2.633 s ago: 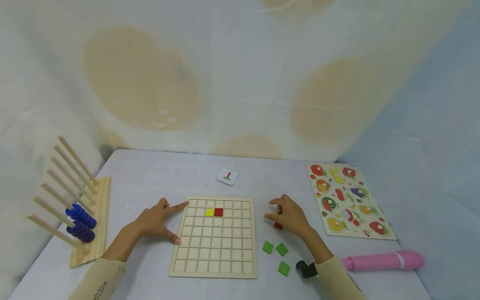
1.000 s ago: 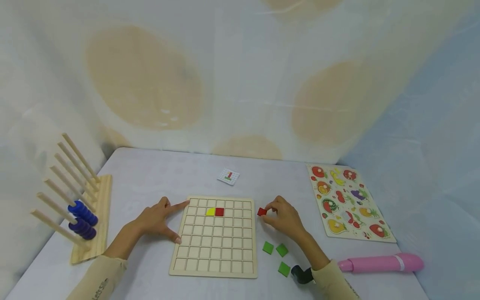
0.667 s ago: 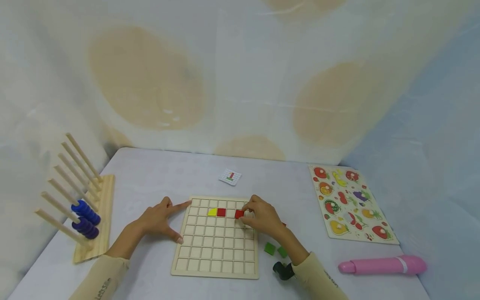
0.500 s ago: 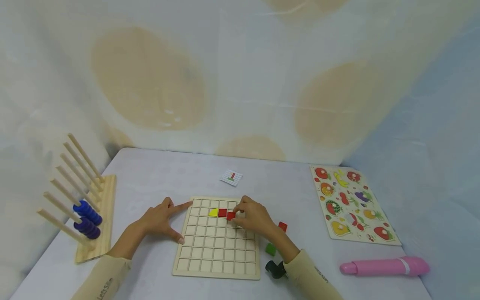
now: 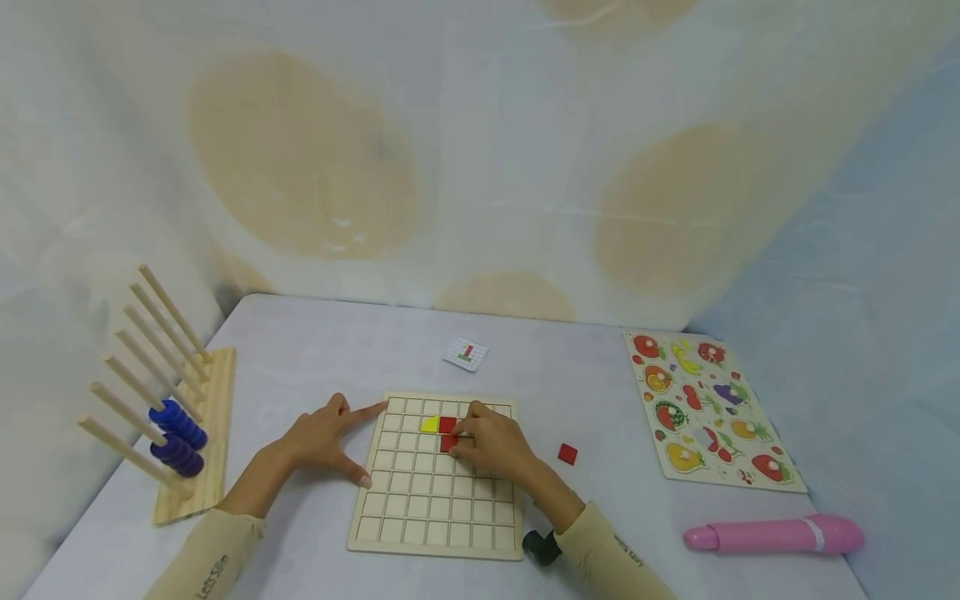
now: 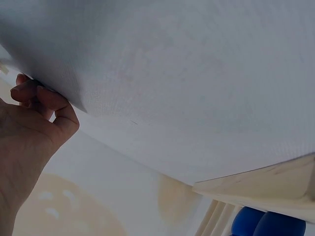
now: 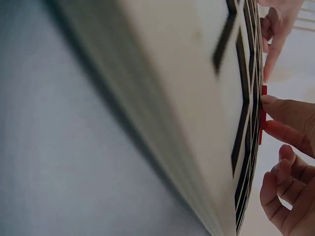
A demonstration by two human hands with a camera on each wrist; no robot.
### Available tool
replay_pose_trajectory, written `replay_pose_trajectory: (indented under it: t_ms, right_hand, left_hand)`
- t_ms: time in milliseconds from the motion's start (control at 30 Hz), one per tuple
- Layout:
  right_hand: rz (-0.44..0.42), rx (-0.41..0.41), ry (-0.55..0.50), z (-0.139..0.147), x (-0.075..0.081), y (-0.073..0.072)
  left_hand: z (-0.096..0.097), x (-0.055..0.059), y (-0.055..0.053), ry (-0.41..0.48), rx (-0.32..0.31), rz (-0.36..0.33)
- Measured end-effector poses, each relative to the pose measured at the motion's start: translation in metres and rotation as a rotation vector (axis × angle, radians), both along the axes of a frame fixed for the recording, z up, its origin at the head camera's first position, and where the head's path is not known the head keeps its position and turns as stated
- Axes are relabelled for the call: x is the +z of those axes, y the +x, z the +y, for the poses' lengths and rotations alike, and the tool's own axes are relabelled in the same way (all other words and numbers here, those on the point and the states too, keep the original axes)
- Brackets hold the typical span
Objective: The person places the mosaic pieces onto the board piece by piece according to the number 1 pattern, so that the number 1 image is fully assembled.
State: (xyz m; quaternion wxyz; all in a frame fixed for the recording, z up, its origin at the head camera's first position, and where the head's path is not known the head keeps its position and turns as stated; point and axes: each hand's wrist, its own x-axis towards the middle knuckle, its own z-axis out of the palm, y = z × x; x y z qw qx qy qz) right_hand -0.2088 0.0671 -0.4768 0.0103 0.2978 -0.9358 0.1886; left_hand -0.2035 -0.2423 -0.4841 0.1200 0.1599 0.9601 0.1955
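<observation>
A wooden grid board lies flat on the table. My left hand rests at its left edge, index finger and thumb spread apart, the fingertips touching the rim. With thumb and index finger my right hand pinches a red square tile at a cell of the board. Directly above that cell sits another red tile, and left of it a yellow tile with one rounded corner. The right wrist view shows the fingers against the edge of the pinched red tile.
A loose red tile lies right of the board, and a small pattern card behind it. At left stands a peg rack with blue rings; at right are a fruit puzzle, a pink stick-shaped object and a black object.
My right hand has picked a red tile from the table on the right and carried it left onto the board, below the other red tile. The left hand has stayed at the board's edge.
</observation>
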Motion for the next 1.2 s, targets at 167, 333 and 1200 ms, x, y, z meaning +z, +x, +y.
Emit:
replay_pose_trajectory:
  t_ms: [167, 333, 1200]
  right_hand:
    - [-0.012, -0.003, -0.014, -0.001, 0.000, 0.002]
    - [-0.003, -0.008, -0.014, -0.002, 0.001, 0.002]
    - [-0.164, -0.089, -0.104, 0.033, 0.002, 0.006]
  left_hand:
    - [0.001, 0.002, 0.001, 0.001, -0.008, 0.003]
    - [0.002, 0.005, 0.002, 0.002, -0.001, -0.005]
    - [0.002, 0.002, 0.003, -0.003, 0.003, -0.012]
